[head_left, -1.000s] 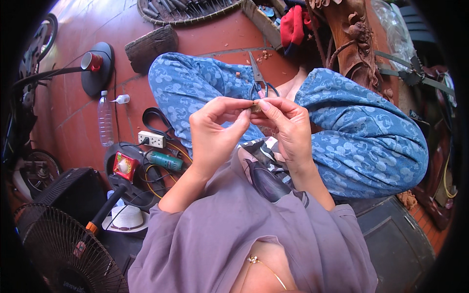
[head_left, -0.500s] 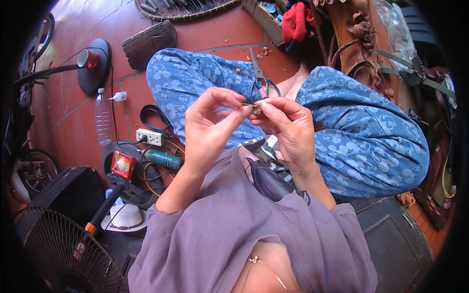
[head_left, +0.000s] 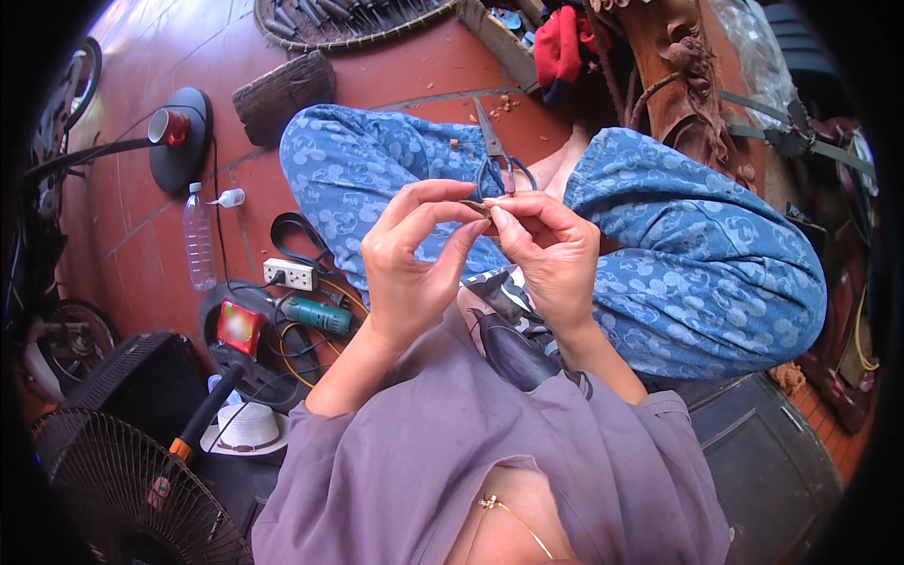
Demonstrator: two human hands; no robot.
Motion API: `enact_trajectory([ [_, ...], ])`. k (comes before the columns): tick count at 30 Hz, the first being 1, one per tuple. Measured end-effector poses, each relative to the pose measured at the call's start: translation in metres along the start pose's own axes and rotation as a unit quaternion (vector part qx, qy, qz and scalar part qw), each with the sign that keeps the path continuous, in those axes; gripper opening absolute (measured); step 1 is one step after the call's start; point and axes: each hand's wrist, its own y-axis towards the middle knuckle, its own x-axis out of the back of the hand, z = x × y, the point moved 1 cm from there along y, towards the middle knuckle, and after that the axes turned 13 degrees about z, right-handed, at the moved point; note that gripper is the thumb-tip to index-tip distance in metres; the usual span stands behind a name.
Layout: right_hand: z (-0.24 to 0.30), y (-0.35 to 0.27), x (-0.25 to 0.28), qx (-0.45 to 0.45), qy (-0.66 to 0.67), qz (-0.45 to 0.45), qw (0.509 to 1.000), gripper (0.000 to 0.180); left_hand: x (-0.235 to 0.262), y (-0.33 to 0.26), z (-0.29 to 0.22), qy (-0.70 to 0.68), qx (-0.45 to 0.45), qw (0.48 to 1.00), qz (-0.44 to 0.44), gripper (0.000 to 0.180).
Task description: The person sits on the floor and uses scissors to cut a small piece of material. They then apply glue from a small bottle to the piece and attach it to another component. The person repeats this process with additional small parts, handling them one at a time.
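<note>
Two hands meet in front of the lap, and from my end of the feed I see one small brown piece point(head_left: 479, 206) at their fingertips, above the gap between the crossed legs. On the right hand point(head_left: 557, 256) my view shows a narrow grip, thumb and forefinger brought together on the piece. On the left hand point(head_left: 411, 268) the fingers arch over toward the thumb with a rounded gap behind them; the tips reach the piece, but I cannot tell whether that grip pinches it or only steadies it.

As for progress, I judge the handwork to be under way: the piece is up in the fingers and not set down. It is too small for me to read what has been done to its surface, or how much is left. Just beyond the hands lie the scissors point(head_left: 493, 143), unheld, blades pointing away. I see a tiny block point(head_left: 454, 144) resting on the trousers point(head_left: 702, 264) and scattered chips point(head_left: 509, 103) on the floor point(head_left: 132, 235); I can't link either to this piece. Off to the left, the green power tool point(head_left: 318, 314) lies untouched near the power strip point(head_left: 291, 274).
</note>
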Motion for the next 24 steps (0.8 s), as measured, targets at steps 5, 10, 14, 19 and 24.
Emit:
enact_trajectory([
  [5,-0.002,0.0,0.0,-0.015,0.045,0.015,0.999,0.01,0.0,-0.002,0.008,-0.23,0.074,0.969,0.046,0.005],
  [10,-0.002,0.0,-0.004,-0.025,0.111,0.003,0.994,0.009,-0.002,-0.004,0.007,-0.298,0.052,0.952,0.041,0.004],
  [14,-0.002,0.0,-0.007,-0.02,0.18,-0.008,0.984,0.008,-0.01,-0.005,0.007,-0.235,-0.025,0.972,0.01,0.004],
  [19,-0.004,0.001,-0.006,-0.024,0.262,-0.005,0.965,0.009,-0.013,-0.003,0.007,-0.255,-0.043,0.966,-0.005,0.007],
  [24,-0.002,-0.004,-0.005,0.069,-0.037,-0.029,0.996,0.009,-0.013,-0.003,0.015,-0.076,-0.098,0.991,-0.042,0.008],
])
